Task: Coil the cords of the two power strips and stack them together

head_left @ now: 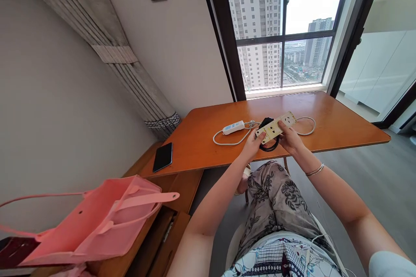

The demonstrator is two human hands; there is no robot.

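Note:
Both my hands hold a yellowed power strip (pixel 274 128), tilted up to the right over the table's front edge. My left hand (pixel 252 143) grips its lower left end, thumb on the socket face. My right hand (pixel 289 137) grips nearer the upper right end, its thumb also on the face. Behind the strip a black cable (pixel 269 147) is looped, partly hidden by the strip and my fingers. Left of my hands, a smaller white power strip (pixel 233 127) lies on the table with its white cord (pixel 227 143) curled around it.
The orange-brown wooden table (pixel 198 138) carries a dark phone (pixel 163 157) at its left. A white cord (pixel 313 125) curves on the right. A pink bag (pixel 107 220) stands at lower left beside an open wooden drawer (pixel 165 238). A window (pixel 284 39) is behind the table.

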